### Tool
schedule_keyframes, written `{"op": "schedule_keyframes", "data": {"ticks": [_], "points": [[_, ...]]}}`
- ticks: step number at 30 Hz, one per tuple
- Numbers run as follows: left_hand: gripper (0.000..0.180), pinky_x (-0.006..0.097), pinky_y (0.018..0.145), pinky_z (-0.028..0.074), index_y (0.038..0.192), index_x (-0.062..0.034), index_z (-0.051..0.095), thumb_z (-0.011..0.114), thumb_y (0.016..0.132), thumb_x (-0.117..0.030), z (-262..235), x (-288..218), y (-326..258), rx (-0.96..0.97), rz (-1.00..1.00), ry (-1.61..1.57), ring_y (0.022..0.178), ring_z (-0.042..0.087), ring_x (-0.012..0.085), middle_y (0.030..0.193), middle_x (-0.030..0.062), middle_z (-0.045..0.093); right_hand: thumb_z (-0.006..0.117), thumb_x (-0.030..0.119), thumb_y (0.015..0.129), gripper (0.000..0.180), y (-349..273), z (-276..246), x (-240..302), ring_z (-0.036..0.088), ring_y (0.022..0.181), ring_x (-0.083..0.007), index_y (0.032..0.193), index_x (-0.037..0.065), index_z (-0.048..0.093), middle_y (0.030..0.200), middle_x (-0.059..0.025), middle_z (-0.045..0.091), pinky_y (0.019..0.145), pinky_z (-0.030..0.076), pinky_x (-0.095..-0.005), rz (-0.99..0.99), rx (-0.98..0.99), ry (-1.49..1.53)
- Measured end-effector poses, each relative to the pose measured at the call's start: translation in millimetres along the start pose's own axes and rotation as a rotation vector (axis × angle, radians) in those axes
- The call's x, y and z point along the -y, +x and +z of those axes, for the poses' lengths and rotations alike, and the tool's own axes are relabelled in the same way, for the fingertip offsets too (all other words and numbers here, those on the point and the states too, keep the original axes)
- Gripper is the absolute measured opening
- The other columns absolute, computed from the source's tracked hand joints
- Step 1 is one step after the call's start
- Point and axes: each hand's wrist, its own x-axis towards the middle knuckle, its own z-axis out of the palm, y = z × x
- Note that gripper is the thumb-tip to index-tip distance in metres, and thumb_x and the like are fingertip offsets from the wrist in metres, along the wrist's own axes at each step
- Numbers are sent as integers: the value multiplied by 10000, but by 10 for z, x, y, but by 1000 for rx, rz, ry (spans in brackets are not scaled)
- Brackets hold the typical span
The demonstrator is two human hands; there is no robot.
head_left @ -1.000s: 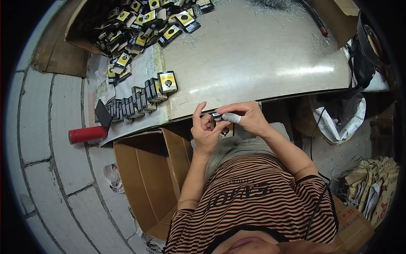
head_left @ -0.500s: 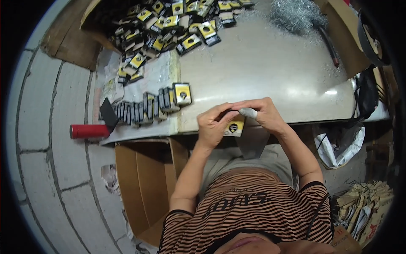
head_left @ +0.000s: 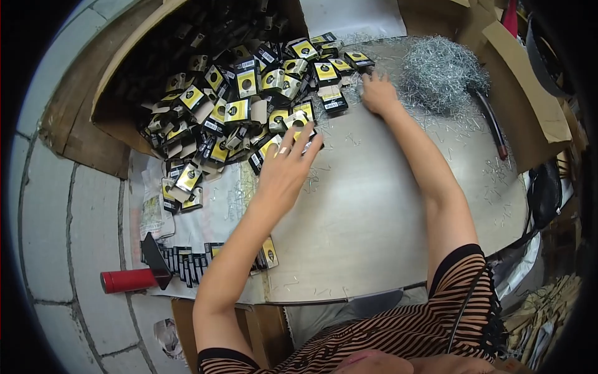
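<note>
My left hand (head_left: 283,171) reaches over the near edge of a heap of small black-and-yellow boxes (head_left: 247,81), fingers spread. A pale band circles one of its fingers. Under its fingertips lies a box with a round dark opening (head_left: 299,119); whether they touch is unclear. Farther right, my right hand (head_left: 380,96) is low over the tabletop, fingers apart, among loose silvery wire pieces. It is between the boxes and a large tangled mound of thin metal pieces (head_left: 442,71). Neither hand visibly holds anything. Upright boxes (head_left: 187,262) form a row at the near left, partly hidden by my left forearm.
A red cylinder (head_left: 128,280) and a dark plate (head_left: 156,262) stand at the row's left end. A large cardboard carton (head_left: 121,68) surrounds the heap's far left. Right of the mound lies a dark rod-like tool (head_left: 492,124). Cardboard (head_left: 526,93) borders the right side.
Both hands have moved from close to my body, where they held a small yellow-fronted box, forward to the heap and the metal pieces. That box is no longer in them. The view has shifted forward.
</note>
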Motion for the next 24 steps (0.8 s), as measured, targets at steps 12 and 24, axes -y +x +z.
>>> {"op": "schedule_keyframes", "data": {"ticks": [12,24], "points": [[314,348,741,474,997,28,563,606,770,-185,-146,192,139,-146,-302,-649,884,602,277,1050,174,597,379,441,944,622,-1632,-890,-102,200,1390,-373,1446,92,269,1497,-196,235,1117,212,-451,-257,318,119],[302,312,745,533,1098,65,525,529,903,-165,-612,-1860,-1599,-264,-708,-2129,798,660,204,883,158,668,461,210,905,538,-2713,-1362,455,220,1385,-351,1388,1,351,1489,-190,253,1124,212,-449,-301,196,413]]}}
